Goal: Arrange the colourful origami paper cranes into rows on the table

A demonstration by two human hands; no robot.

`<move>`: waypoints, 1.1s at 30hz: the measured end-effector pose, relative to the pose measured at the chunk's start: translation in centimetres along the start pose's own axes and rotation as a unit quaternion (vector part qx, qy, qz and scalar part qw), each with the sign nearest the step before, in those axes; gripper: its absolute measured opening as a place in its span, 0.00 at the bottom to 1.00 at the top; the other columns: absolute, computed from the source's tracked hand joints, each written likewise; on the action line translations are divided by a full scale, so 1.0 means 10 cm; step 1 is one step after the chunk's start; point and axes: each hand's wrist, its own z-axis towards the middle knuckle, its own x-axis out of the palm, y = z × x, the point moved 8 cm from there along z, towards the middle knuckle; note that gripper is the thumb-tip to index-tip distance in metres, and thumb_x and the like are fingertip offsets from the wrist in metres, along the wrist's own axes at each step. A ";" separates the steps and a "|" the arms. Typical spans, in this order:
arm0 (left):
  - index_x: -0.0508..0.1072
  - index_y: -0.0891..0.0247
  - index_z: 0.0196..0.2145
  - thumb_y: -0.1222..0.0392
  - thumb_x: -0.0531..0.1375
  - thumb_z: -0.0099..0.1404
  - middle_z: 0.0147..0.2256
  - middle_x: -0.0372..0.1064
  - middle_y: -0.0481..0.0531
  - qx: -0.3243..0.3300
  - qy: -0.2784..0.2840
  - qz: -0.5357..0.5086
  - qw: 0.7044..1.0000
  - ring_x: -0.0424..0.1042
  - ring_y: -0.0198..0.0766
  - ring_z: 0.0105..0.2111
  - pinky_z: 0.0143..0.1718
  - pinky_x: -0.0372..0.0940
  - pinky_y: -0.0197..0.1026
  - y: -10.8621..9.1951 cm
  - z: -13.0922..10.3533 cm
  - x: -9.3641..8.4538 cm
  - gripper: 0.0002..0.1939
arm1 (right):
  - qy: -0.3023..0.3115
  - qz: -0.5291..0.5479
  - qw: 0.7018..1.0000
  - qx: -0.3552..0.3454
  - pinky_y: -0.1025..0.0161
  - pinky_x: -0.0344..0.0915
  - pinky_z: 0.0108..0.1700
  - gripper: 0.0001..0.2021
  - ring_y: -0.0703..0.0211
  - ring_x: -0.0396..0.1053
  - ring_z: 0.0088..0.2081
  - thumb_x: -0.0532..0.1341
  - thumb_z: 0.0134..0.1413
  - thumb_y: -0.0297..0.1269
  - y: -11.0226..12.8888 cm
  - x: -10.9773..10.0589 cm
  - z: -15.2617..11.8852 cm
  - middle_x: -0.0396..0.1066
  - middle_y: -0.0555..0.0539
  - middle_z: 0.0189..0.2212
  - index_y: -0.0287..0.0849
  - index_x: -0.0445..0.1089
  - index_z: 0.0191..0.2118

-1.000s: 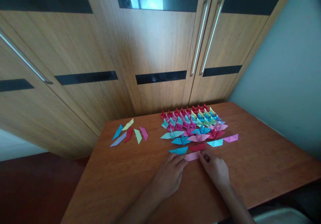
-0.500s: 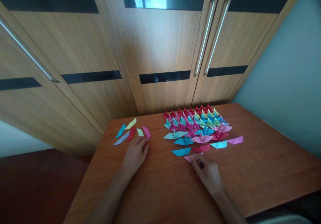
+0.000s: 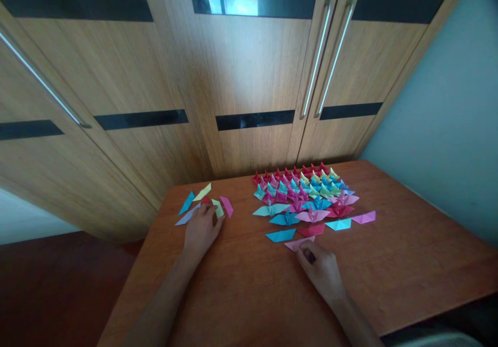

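Note:
My left hand (image 3: 202,228) lies over the small group of folded paper strips on the left. Its fingers cover most of a red folded paper (image 3: 205,200), and the thumb, held apart from them, is at the lower end of a light green folded paper (image 3: 218,208). Beside them lies a magenta folded paper (image 3: 226,206). My right hand (image 3: 321,270) is curled, thumb and fingertips together on the near edge of a pale pink folded paper (image 3: 296,244). Just beyond it are a blue folded paper (image 3: 280,235) and a red folded strip (image 3: 311,230).
Several rows of colourful paper cranes (image 3: 298,191) stand at the back of the wooden table (image 3: 249,295). Cyan (image 3: 338,224) and purple (image 3: 364,217) folded papers lie in front of them. A wooden wardrobe (image 3: 249,67) rises behind, with a pale wall (image 3: 439,129) on the right.
My left hand has shifted slightly left, from near the magenta paper onto the red one. The light green paper shows more of its length. My right hand stays in place.

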 end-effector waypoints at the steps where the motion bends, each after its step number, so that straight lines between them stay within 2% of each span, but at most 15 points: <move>1: 0.70 0.61 0.45 0.52 0.53 0.63 0.47 0.66 0.57 0.004 0.000 0.004 1.000 0.64 0.50 0.48 0.52 0.59 0.50 -0.02 0.02 0.01 0.16 | 0.001 0.000 1.000 0.000 0.68 0.55 0.24 0.17 0.64 0.62 0.20 0.53 0.57 0.46 0.00 0.00 0.00 0.67 0.51 0.17 0.44 0.66 0.22; 7: 0.69 0.64 0.48 0.54 0.53 0.62 0.51 0.64 0.59 0.034 0.001 0.000 0.999 0.61 0.53 0.50 0.53 0.55 0.52 -0.15 0.13 0.06 0.19 | 0.000 0.002 1.000 -0.003 0.68 0.55 0.25 0.16 0.64 0.61 0.20 0.54 0.56 0.44 0.00 0.00 0.00 0.66 0.52 0.17 0.44 0.65 0.22; 11: 0.67 0.63 0.50 0.48 0.53 0.62 0.53 0.63 0.61 0.021 0.001 0.006 1.000 0.58 0.57 0.53 0.52 0.54 0.56 -0.18 0.19 0.07 0.22 | 0.005 0.005 1.000 -0.003 0.68 0.56 0.25 0.16 0.64 0.61 0.20 0.53 0.57 0.44 -0.01 0.01 0.00 0.65 0.52 0.18 0.44 0.64 0.22; 16: 0.66 0.61 0.50 0.43 0.51 0.62 0.51 0.65 0.62 0.011 0.038 0.042 0.998 0.59 0.58 0.52 0.48 0.55 0.58 -0.21 0.29 0.13 0.24 | 0.003 0.000 1.000 0.002 0.68 0.55 0.26 0.15 0.64 0.62 0.20 0.54 0.57 0.43 -0.01 0.01 0.00 0.65 0.52 0.18 0.44 0.63 0.21; 21: 0.67 0.63 0.49 0.51 0.55 0.61 0.48 0.68 0.63 0.034 0.058 0.049 0.997 0.58 0.57 0.53 0.50 0.51 0.59 -0.27 0.36 0.20 0.21 | 0.001 0.003 1.000 -0.004 0.69 0.55 0.25 0.15 0.65 0.62 0.20 0.54 0.57 0.43 0.01 -0.01 -0.01 0.65 0.52 0.18 0.43 0.63 0.22; 27: 0.68 0.61 0.49 0.59 0.54 0.63 0.46 0.69 0.58 0.061 0.064 0.032 0.996 0.61 0.52 0.50 0.50 0.52 0.54 -0.39 0.31 0.24 0.16 | -0.003 0.008 1.000 -0.005 0.69 0.54 0.25 0.14 0.65 0.62 0.20 0.54 0.57 0.42 0.01 -0.01 -0.01 0.65 0.53 0.17 0.43 0.63 0.22; 33: 0.66 0.57 0.52 0.63 0.51 0.65 0.46 0.69 0.55 0.067 0.065 0.014 0.996 0.63 0.48 0.48 0.49 0.54 0.50 -0.47 0.22 0.23 0.18 | -0.002 0.014 1.000 -0.006 0.70 0.55 0.26 0.14 0.65 0.62 0.21 0.54 0.57 0.42 0.00 0.00 -0.02 0.65 0.53 0.18 0.43 0.63 0.22</move>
